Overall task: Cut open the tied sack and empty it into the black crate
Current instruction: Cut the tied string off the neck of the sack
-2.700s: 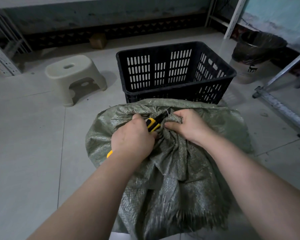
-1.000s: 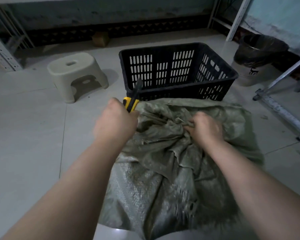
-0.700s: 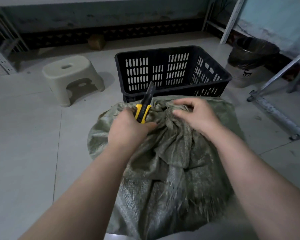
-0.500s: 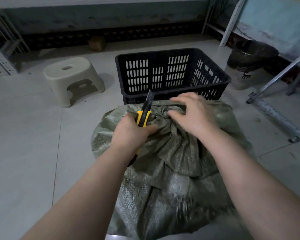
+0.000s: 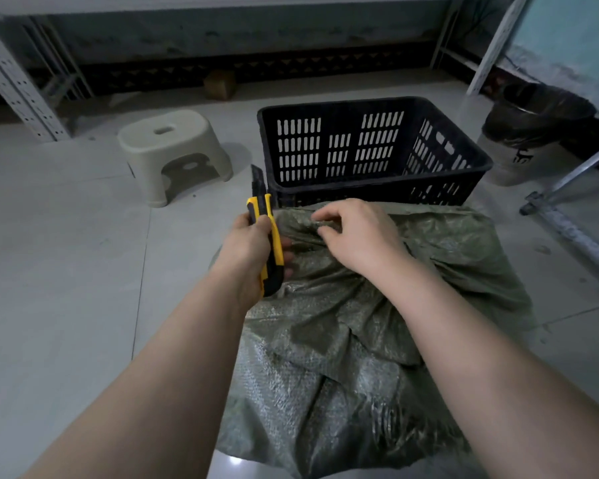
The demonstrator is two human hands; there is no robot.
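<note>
A grey-green woven sack (image 5: 360,340) stands on the floor right in front of me, its top bunched in folds. My left hand (image 5: 246,250) grips a yellow and black utility knife (image 5: 267,236) upright at the sack's left top edge, blade end pointing away from me. My right hand (image 5: 357,236) pinches the gathered fabric at the sack's top, fingers curled on a fold. The black slotted crate (image 5: 374,188) sits just beyond the sack, nothing visible inside. The tie itself is hidden in the folds.
A beige plastic stool (image 5: 173,150) stands to the left of the crate. A bin with a dark liner (image 5: 529,133) is at the right, with metal shelf legs (image 5: 574,233) near it. A white rack upright (image 5: 18,84) is far left; a small brown box (image 5: 218,84) lies by the wall.
My left hand has lifted the knife off the sack's neck and now holds it upright at the left edge. My right hand has shifted along the gathered top, still on the fabric.
</note>
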